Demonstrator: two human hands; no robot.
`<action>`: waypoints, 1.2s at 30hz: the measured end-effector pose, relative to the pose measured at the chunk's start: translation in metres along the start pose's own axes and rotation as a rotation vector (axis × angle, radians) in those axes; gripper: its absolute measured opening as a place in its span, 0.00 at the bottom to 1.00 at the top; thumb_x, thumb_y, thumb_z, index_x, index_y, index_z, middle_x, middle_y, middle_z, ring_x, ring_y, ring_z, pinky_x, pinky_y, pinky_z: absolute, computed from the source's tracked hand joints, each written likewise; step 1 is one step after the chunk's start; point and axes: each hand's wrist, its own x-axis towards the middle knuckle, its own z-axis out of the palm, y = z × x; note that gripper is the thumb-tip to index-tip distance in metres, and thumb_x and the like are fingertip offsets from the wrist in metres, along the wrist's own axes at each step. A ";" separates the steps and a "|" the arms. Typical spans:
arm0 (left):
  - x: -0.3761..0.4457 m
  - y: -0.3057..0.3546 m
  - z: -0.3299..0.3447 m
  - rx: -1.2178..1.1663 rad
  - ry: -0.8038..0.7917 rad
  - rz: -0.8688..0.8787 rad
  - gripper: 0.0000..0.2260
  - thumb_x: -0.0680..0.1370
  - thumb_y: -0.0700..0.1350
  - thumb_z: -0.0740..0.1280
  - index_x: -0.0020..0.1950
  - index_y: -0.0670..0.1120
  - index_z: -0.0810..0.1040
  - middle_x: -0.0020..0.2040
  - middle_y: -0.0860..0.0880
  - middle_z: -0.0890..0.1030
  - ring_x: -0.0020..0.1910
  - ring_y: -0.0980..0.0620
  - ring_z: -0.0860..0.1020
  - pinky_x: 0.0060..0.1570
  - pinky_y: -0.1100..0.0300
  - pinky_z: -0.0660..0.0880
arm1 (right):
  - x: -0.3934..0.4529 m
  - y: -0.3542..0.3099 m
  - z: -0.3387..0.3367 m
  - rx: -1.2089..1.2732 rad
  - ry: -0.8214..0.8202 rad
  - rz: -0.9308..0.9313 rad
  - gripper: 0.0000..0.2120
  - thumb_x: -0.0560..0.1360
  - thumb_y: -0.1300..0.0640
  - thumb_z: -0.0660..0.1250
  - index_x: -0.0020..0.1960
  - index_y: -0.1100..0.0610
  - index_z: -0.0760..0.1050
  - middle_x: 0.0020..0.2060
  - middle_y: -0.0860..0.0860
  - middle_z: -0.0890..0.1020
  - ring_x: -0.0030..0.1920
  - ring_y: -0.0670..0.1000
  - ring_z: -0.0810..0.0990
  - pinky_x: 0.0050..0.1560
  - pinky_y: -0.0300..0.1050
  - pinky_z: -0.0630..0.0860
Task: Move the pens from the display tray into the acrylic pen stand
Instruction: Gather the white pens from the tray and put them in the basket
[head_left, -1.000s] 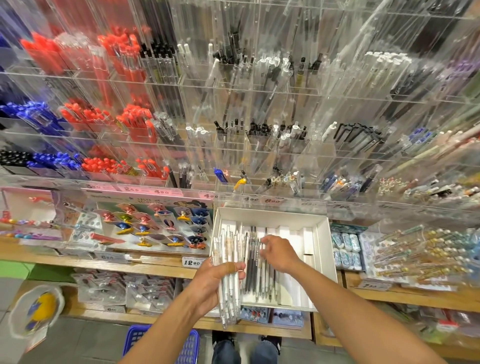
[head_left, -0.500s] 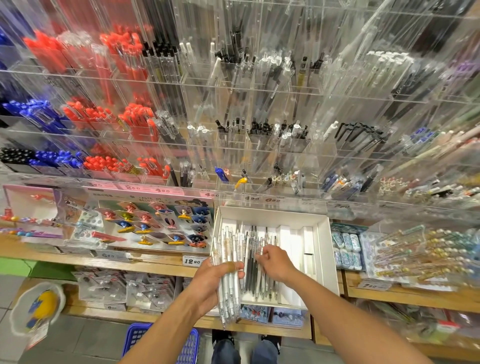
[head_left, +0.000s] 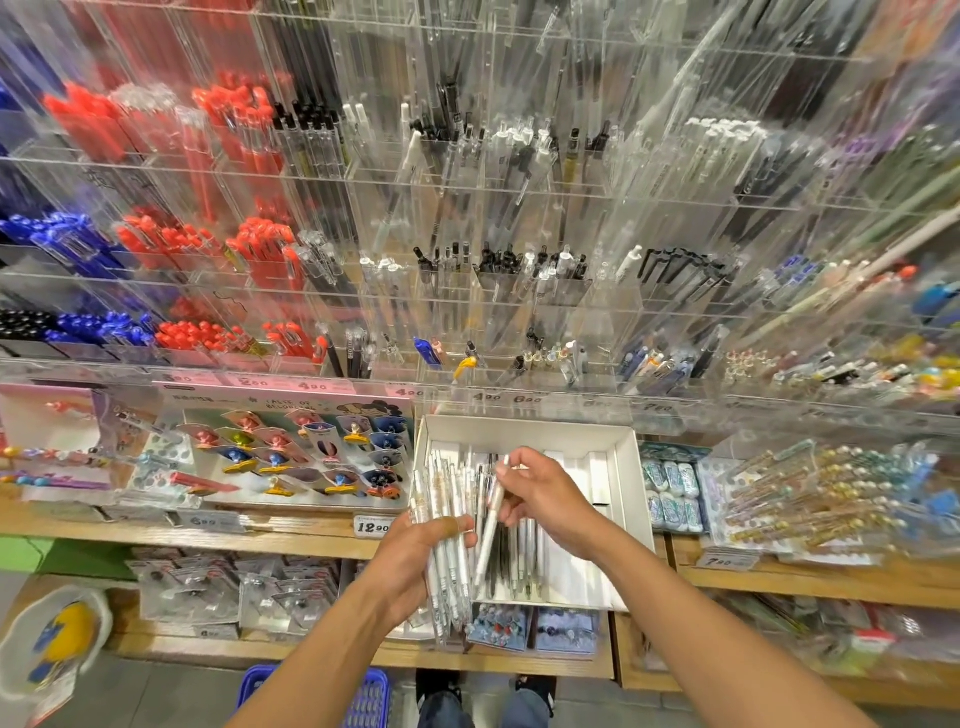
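Pinching one white pen (head_left: 491, 525) lifted just above the tray (head_left: 626, 483), the right hand (head_left: 548, 496) has its fingers curled round it. The left hand (head_left: 415, 558) grips a bundle of pens (head_left: 441, 519) at the tray's left edge. Dark pens (head_left: 511, 556) lie inside; the tray's right half shows bare white. The stand (head_left: 519, 218) rises behind.

A wooden shelf (head_left: 270, 532) runs across the shop. On it, to the left, sits a card of little toy clips (head_left: 301, 457). A white price tag (head_left: 372, 526) reading 12.90 sticks to its front edge. Down on the floor stands a blue basket (head_left: 366, 699), beside two dark shoes (head_left: 485, 688)
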 end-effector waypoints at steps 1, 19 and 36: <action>0.000 0.000 0.000 0.003 -0.017 0.004 0.29 0.69 0.37 0.75 0.68 0.32 0.70 0.52 0.34 0.82 0.44 0.40 0.83 0.44 0.46 0.81 | -0.001 -0.004 0.003 0.034 -0.039 -0.001 0.06 0.80 0.56 0.64 0.46 0.58 0.72 0.33 0.52 0.81 0.32 0.53 0.79 0.34 0.43 0.77; -0.003 -0.006 -0.009 0.044 -0.075 0.036 0.31 0.63 0.36 0.79 0.64 0.37 0.74 0.50 0.39 0.83 0.45 0.43 0.79 0.55 0.44 0.76 | 0.028 0.029 -0.013 -0.429 0.268 0.132 0.09 0.78 0.53 0.68 0.58 0.51 0.75 0.49 0.51 0.79 0.39 0.48 0.82 0.39 0.40 0.77; 0.004 -0.011 -0.028 0.018 -0.026 0.014 0.47 0.58 0.38 0.83 0.72 0.37 0.65 0.53 0.39 0.83 0.55 0.42 0.81 0.72 0.39 0.65 | 0.049 0.076 -0.004 -0.960 0.316 0.209 0.11 0.77 0.58 0.65 0.57 0.54 0.66 0.45 0.53 0.79 0.38 0.51 0.76 0.35 0.43 0.70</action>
